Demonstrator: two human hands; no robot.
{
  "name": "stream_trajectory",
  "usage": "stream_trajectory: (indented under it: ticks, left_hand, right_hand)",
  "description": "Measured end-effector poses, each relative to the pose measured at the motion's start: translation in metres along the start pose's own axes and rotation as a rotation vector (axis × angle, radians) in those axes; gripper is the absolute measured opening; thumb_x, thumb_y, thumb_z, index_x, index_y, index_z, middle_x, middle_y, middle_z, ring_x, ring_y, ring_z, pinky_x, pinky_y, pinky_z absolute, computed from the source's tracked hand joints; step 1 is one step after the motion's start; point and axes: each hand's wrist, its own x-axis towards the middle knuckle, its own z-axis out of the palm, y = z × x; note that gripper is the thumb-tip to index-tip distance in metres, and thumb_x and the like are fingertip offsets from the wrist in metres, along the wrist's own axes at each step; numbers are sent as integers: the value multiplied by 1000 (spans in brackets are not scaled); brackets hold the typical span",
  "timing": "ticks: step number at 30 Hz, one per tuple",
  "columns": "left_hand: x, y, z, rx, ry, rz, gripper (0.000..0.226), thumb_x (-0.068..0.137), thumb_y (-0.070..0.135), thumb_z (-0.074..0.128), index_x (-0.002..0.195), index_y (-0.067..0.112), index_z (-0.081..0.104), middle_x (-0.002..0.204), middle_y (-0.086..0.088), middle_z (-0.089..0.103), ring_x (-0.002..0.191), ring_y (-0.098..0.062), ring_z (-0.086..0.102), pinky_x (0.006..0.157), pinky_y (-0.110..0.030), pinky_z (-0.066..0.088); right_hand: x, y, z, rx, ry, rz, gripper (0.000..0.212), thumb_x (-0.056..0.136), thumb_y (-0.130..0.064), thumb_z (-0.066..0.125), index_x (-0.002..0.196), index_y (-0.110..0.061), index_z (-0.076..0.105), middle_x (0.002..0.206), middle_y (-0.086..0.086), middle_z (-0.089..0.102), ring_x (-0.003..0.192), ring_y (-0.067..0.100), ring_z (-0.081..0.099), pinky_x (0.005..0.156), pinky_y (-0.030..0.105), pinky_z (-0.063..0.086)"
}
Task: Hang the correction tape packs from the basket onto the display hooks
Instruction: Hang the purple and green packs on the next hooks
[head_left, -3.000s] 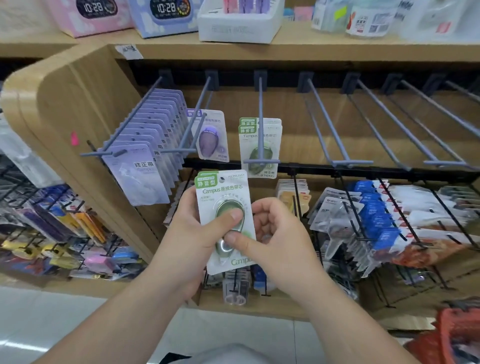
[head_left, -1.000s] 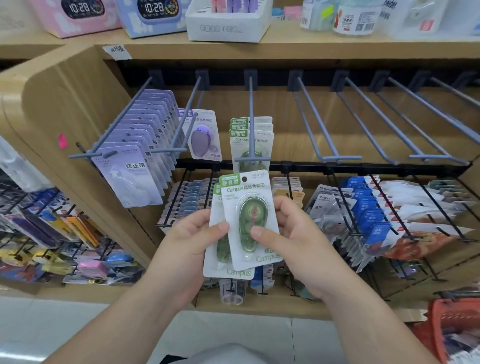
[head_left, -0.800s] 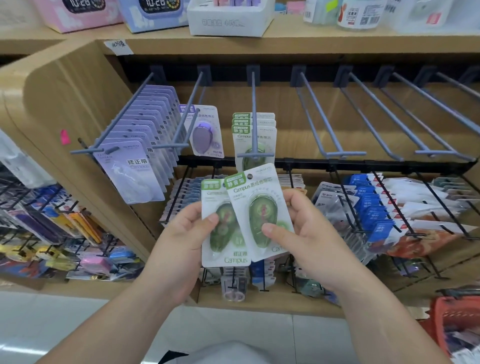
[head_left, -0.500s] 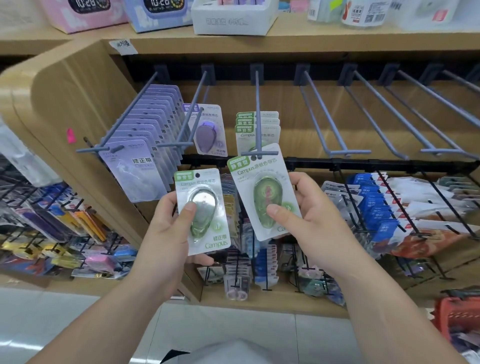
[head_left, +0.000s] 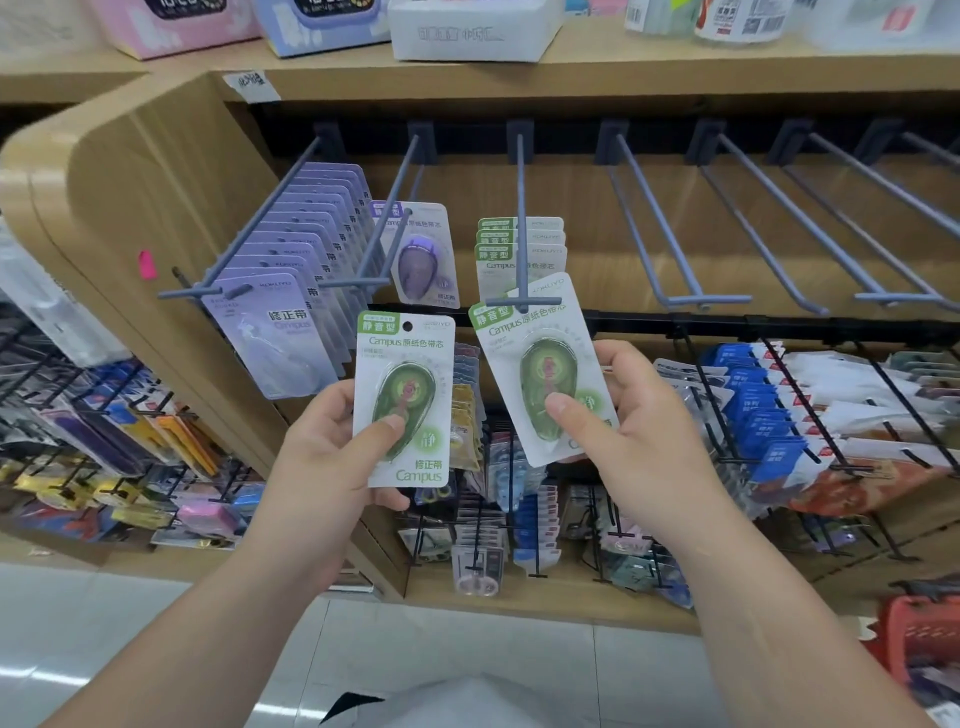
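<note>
We log the left grip (head_left: 332, 452) holding the left pack (head_left: 402, 400), a green correction tape card, upright: thumb on the blister front, fingers behind the card. The right grip (head_left: 639, 431) holds the right pack (head_left: 545, 374) the same way, thumb on the blister, the card tilted with its top leaning toward the left grip. Directly above the right grip, the top edge of the right pack meets the front crossbar of the centre hook (head_left: 521, 218); we cannot tell whether the hole is on the rod. Farther back on that hook hang the hung green packs (head_left: 519, 244). Above the left grip, one purple pack (head_left: 421, 254) hangs on its own hook, with a lavender row (head_left: 291, 291) beyond. Low and well outside the right grip sits the red basket (head_left: 919, 634).
</note>
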Motion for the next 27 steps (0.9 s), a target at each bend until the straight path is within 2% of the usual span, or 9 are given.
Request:
stream_trajectory:
  ticks: [4,6,10,13,16,18,21,25,27]
  left_hand:
    - [-6,14,4,25,-121,112,29,91,17,77,117,25,69,103,-1,80,77,-20,75,48,-31,56]
    - [-6,19,9,57,-154,139,25,96,11,70,117,25,69,99,0,80,75,-19,75,49,-31,56]
    - [-1,20,12,-5,-82,132,25,98,1,63,110,20,74,97,-4,81,78,-20,77,56,-29,59]
    - [0,18,2,-4,8,171,25,84,1,78,90,25,82,90,-5,81,74,-23,77,54,-30,59]
    - [-3,23,-4,-18,-21,191,28,73,9,66,84,29,83,84,-3,80,69,-21,76,52,-28,58]
    - [-4,26,0,-9,-110,176,27,73,9,67,89,26,82,90,-5,81,74,-22,77,56,-27,59]
    - [-1,28,16,26,-229,157,27,78,11,82,93,33,82,98,-3,82,83,-18,78,65,-28,62]
    - [2,25,30,0,-238,123,25,89,17,73,114,18,74,94,0,80,71,-13,74,50,-24,55]
    - [1,22,31,-13,-256,119,28,89,17,77,117,16,71,100,0,81,79,-13,76,58,-23,58]
  right_hand:
    - [9,8,-2,21,109,68,17,94,-28,73,109,-30,64,94,-10,77,80,12,75,62,31,62]
    - [10,13,-5,37,161,86,16,93,-30,74,106,-26,66,92,-3,78,71,17,75,58,30,60]
    - [10,21,-9,29,199,87,16,92,-29,75,105,-24,66,90,-2,78,66,20,74,60,36,62]
    - [13,23,-11,-14,196,73,17,92,-31,74,106,-25,65,90,-5,78,68,20,74,66,43,64]
    - [14,25,-12,-30,196,55,16,93,-32,73,106,-28,64,91,-9,77,69,19,74,68,47,63]
    - [14,26,-12,-31,192,44,15,94,-29,72,106,-29,63,91,-10,77,69,17,74,68,46,63]
    - [13,26,-10,-22,176,33,15,95,-26,71,108,-29,63,95,-8,77,71,15,74,67,42,64]
    - [12,26,-10,0,162,22,14,96,-24,70,106,-30,63,95,-10,77,73,15,74,67,39,64]
    - [12,27,-10,4,161,24,15,96,-26,71,106,-32,63,96,-10,77,73,17,75,70,45,64]
